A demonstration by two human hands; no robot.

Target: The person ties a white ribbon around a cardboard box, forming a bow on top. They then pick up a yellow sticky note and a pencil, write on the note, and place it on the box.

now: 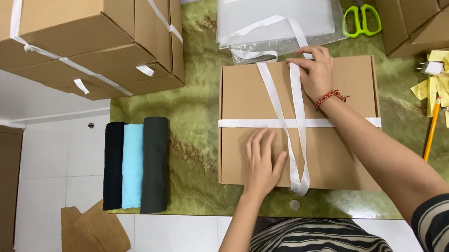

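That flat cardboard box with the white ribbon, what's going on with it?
A person is tying white ribbon around a flat cardboard box on a green marbled table. The left hand presses flat on the lid, while the right hand pinches the ribbon at the far edge. One band already crosses the box widthwise.

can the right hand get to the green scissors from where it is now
Probably yes: the right hand rests at the cardboard box's far edge, and only flat plastic bags lie between it and the green scissors.
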